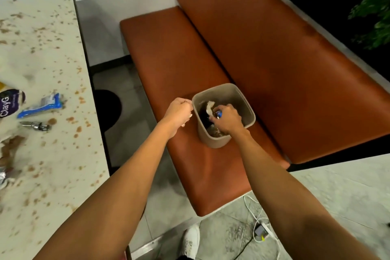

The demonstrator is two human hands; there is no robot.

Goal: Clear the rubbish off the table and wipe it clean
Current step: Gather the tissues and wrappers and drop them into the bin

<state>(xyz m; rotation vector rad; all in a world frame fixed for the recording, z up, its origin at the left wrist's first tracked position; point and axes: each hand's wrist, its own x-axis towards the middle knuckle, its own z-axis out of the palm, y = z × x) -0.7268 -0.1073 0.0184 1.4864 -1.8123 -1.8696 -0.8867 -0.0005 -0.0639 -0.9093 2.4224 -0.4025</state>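
Found right hand [228, 121] fingers [217, 122] pinched on a blue-and-silver scrap [219, 114], over the open bin [213, 141] on the seat [168, 59]. Found left hand [179, 112] fingers curled beside the rim; cannot tell whether holding anything. Judged clearing partly done: blue wrapper [42, 105], purple packet [10, 103] and foil piece [35, 125] remaining on the counter [52, 59], brown stains [19, 141] throughout, wiping not begun.

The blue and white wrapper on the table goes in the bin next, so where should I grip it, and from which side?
Probably pinch the blue and white wrapper at its crumpled white end, the one nearest the table edge, coming down from above over that edge. That end looks slightly raised. The rest lies flat on the stained top and gives fingers little to catch.
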